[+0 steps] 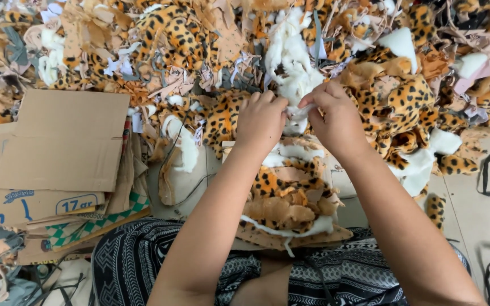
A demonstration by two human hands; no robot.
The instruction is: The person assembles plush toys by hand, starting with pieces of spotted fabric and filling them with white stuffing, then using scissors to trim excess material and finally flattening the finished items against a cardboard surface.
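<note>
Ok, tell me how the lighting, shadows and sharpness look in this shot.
Head view: soft, even light, no glare; faint shadows beneath both forearms; left hand and right hand slightly soft on the white stuffing; leopard-print scraps bend slightly at the edges.

left hand (261,118), right hand (336,116), fingertips pinched together
</note>
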